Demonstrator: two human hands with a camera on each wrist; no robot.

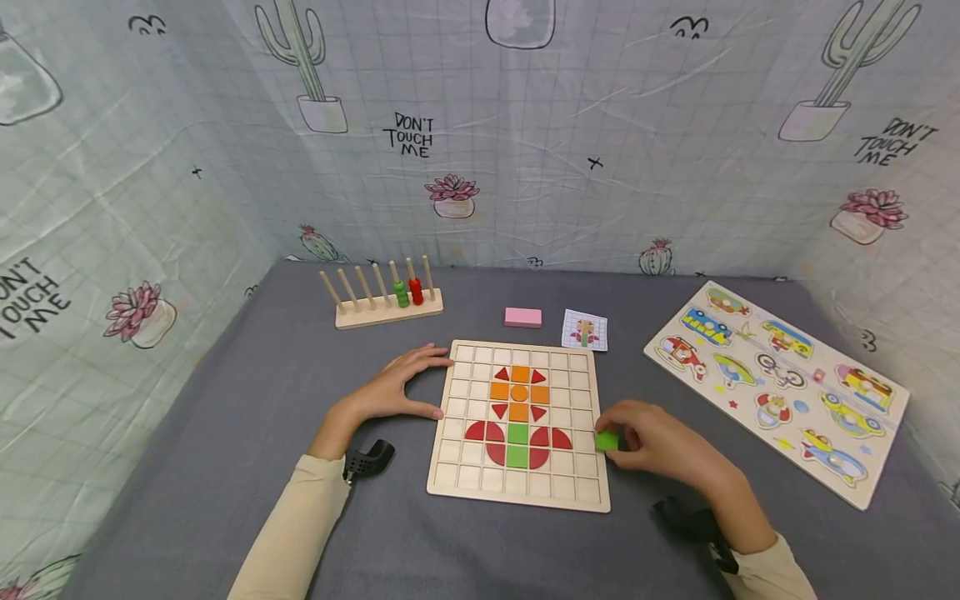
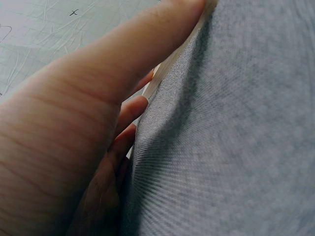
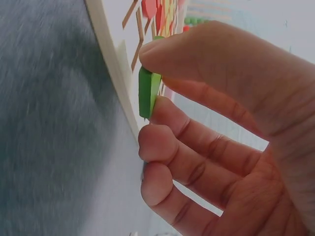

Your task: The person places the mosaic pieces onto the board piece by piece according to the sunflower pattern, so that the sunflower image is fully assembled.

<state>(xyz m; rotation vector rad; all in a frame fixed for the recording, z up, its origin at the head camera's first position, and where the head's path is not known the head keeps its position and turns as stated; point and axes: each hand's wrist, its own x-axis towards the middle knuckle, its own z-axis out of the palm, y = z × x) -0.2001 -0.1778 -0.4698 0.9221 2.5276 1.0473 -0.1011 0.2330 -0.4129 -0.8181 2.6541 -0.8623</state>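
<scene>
A square wooden grid board lies in the middle of the table. On it sit orange squares, an orange circle, red triangles, red quarter-round pieces and two green squares in a flower-like pattern. My right hand pinches a green block between thumb and fingers, at the board's right edge. In the right wrist view the green block stands on edge under the thumb. My left hand touches the board's left edge with spread fingers; in the left wrist view its thumb reaches the board's side.
Behind the board lie a pink block and a pattern card. A wooden peg stand with green and red beads is at the back left. A vehicle puzzle board lies at the right.
</scene>
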